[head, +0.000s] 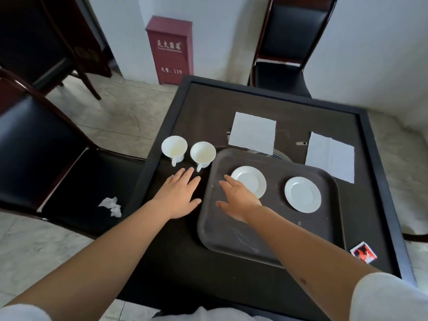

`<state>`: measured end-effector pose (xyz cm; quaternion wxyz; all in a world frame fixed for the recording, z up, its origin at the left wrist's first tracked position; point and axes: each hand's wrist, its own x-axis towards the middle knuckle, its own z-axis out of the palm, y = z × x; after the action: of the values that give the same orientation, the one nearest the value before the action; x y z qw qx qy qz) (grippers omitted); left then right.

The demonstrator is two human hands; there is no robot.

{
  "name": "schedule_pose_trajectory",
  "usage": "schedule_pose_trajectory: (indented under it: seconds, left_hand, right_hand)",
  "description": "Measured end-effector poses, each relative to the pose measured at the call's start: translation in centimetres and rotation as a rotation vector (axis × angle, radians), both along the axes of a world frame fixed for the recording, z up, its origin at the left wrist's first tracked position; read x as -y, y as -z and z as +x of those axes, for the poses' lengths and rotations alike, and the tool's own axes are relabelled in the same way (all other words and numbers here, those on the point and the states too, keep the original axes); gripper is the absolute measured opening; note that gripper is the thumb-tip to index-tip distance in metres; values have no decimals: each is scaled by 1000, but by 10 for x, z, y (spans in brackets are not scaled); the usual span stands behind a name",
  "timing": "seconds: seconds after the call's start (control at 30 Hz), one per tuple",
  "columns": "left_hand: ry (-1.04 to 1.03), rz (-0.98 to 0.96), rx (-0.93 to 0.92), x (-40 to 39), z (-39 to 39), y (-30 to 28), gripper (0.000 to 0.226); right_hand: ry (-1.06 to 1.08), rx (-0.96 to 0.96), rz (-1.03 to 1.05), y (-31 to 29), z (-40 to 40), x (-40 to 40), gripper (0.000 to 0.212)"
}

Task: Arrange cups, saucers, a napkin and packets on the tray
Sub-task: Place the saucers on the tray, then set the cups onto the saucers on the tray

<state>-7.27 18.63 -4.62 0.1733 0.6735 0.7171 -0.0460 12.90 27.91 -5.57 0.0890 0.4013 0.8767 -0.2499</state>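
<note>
A dark tray [231, 237] lies on the black table [176, 262]. Two white saucers sit on it: one at the left [251, 181], one at the right [303, 194]. Two white cups stand off the tray to its left, one farther left [174, 147] and one nearer the tray [202, 153]. Two white napkins lie behind the tray, one in the middle [253, 133], one at the right [330, 157]. A red packet [363, 252] lies at the table's right front. My left hand [179, 195] is flat with spread fingers just below the cups, holding nothing. My right hand [238, 200] is spread over the tray, fingertips at the left saucer's edge.
A black chair [58, 163] stands at the left with crumpled tissue [111, 206] on its seat. Another chair [287, 54] stands behind the table. A red fire-extinguisher box [170, 49] is by the wall. A metal disc [280, 155] peeks out behind the tray.
</note>
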Motion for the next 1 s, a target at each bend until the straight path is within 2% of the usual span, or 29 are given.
schedule_pose_trajectory:
  seconds: [0.2,0.43,0.57,0.73,1.0]
  left_hand:
    - [-6,41,0,-31,-40,-10,73]
    - [66,49,31,-85,-66,-8,62]
    - [87,82,76,-110,-70,3,59]
    - [140,5,117,-133,-74,21,79]
    - [65,-43,158,-146,-77,32,100]
  right_hand:
    - [-25,-24,7,-11,-46,-24,66]
    - [55,-24,26,-11,-84,-70,57]
    - [86,4,0,-2,-99,-89,63]
    - [109,-19,-109,10,-109,-103,71]
    - [149,-149,-219,20,-108,-112,71]
